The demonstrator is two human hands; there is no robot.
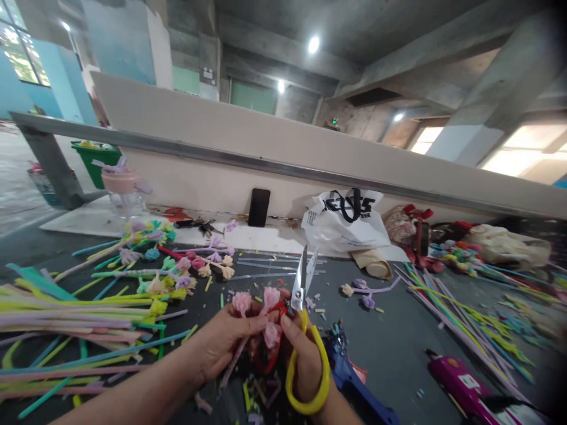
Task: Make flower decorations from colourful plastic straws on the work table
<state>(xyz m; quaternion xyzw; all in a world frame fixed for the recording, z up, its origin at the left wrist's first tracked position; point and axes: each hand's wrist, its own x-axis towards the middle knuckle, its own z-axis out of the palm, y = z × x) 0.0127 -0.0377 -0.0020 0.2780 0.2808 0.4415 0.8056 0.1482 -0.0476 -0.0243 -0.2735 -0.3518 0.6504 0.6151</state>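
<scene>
My left hand (219, 339) is closed around the stem of a fuzzy pipe-cleaner sprig, whose pale pink flowers (241, 303) show above and between my fingers. Yellow-handled scissors (328, 366) hang on my right hand (305, 366), with their blades pointing up and slightly apart. The fingertips of my right hand pinch at the pink flowers beside my left thumb. Something red (271, 357) shows between and below the two hands; its kind is partly hidden. Trimmed bits of pipe cleaner (261, 395) lie on the dark table underneath.
Many loose pipe cleaners (80, 319) cover the left side, with finished flower sprigs (177, 271) behind them. A blue tool (358, 383) lies by my right wrist, and a purple glue gun (460, 378) farther right. A black phone (259, 208) and white bag (345, 221) stand behind.
</scene>
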